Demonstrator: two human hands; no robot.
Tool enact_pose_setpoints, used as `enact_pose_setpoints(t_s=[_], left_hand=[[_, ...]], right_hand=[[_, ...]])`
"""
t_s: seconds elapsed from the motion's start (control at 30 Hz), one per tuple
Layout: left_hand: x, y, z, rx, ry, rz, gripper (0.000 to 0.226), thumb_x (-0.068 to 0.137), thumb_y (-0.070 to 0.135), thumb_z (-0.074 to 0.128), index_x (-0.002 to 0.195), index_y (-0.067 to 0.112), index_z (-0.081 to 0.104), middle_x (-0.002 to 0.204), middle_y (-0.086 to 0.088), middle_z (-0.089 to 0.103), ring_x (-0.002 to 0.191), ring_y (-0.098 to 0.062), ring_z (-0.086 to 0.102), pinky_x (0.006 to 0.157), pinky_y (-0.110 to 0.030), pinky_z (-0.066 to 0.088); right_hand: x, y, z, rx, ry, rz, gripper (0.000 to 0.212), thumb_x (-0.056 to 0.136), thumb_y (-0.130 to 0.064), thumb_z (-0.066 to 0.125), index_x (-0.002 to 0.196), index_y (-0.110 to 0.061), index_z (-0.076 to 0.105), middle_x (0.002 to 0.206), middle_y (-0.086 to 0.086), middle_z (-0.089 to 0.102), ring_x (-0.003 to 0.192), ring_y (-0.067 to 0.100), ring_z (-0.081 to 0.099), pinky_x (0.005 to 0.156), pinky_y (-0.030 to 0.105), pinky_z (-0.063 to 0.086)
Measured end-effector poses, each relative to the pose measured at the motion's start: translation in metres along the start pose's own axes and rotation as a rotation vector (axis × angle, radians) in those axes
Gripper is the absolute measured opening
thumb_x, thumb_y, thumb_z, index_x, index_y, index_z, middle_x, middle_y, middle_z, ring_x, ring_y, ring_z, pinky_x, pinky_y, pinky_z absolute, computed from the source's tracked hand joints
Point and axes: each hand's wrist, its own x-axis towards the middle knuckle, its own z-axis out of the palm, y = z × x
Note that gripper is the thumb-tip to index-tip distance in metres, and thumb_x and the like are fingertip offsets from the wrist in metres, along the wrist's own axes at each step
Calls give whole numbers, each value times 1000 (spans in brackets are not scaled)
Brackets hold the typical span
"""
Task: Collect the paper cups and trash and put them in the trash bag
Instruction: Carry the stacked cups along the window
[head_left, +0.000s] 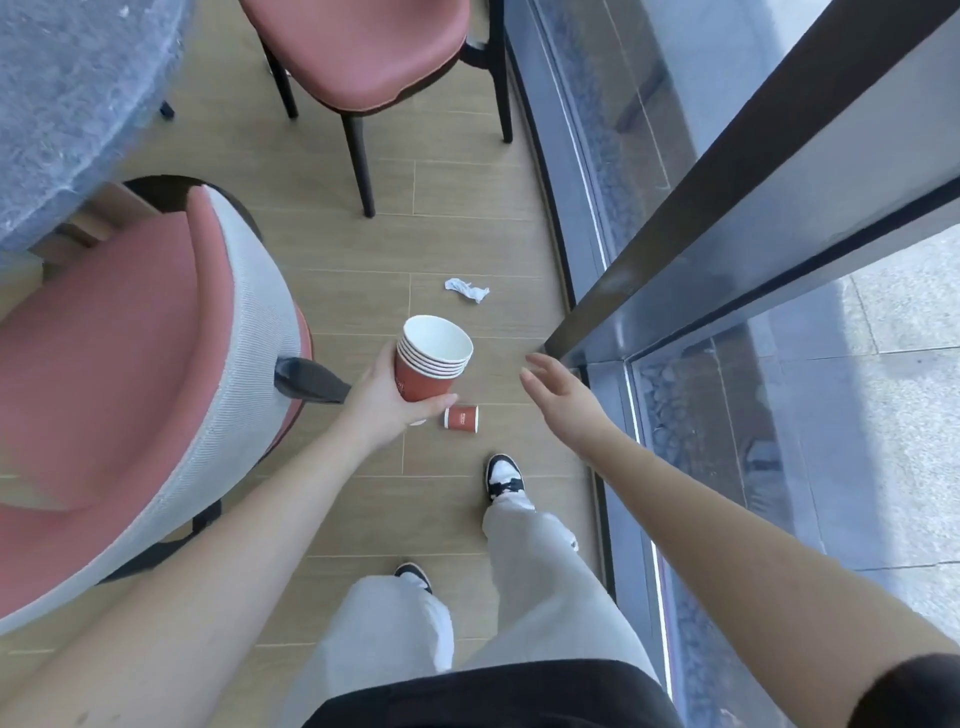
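My left hand (387, 402) grips a stack of several nested red paper cups (431, 358) with white insides, held upright above the floor. Just below and right of that hand, a single red paper cup (461, 417) lies on its side on the wooden floor. A crumpled white piece of paper (466, 289) lies farther ahead on the floor. My right hand (558, 392) hovers to the right of the cups with fingers spread, holding nothing. No trash bag is in view.
A pink-cushioned chair with a grey back (156, 374) stands at my left, and a second pink chair (374, 57) stands ahead. A grey table edge (67, 104) is at top left. A glass wall with a dark frame (727, 234) runs along the right. My feet stand below the fallen cup.
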Motion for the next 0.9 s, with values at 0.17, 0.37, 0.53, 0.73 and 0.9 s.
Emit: enact_pose_setpoints(t_s=[0.17, 0.37, 0.53, 0.73, 0.9], left_hand=[[59, -43, 37, -23, -2, 5, 87, 68, 40, 93, 139, 25, 46, 119, 17, 53, 108, -7, 49, 86, -25, 36], [123, -120, 71, 7, -43, -2, 91, 65, 39, 94, 141, 25, 47, 126, 15, 53, 116, -8, 50, 94, -28, 39], [169, -185, 100, 48, -78, -22, 85, 60, 40, 96, 132, 33, 51, 116, 19, 56, 111, -9, 54, 91, -27, 40], [220, -243, 136, 68, -101, -6, 86, 60, 40, 96, 130, 37, 47, 108, 29, 52, 111, -8, 53, 91, -25, 39], [261, -277, 160, 154, -184, 51, 90, 61, 39, 96, 138, 31, 49, 116, 24, 55, 114, -7, 52, 91, -22, 38]], right_hand=[[76, 31, 10, -91, -68, -36, 45, 100, -43, 55, 142, -29, 51, 130, -6, 62, 121, 10, 57, 101, 26, 41], [167, 90, 47, -268, -157, -92, 47, 99, -43, 56, 144, -29, 50, 137, 1, 59, 128, 16, 54, 110, 35, 41], [240, 137, 75, -441, -203, -160, 50, 98, -43, 58, 145, -28, 48, 139, 2, 58, 132, 18, 50, 108, 32, 39], [305, 204, 108, -563, -300, -211, 61, 93, -49, 64, 147, -29, 43, 142, 1, 56, 134, 17, 49, 110, 31, 36], [349, 260, 136, -659, -389, -279, 69, 91, -53, 64, 150, -28, 39, 145, 1, 53, 135, 20, 48, 107, 29, 34]])
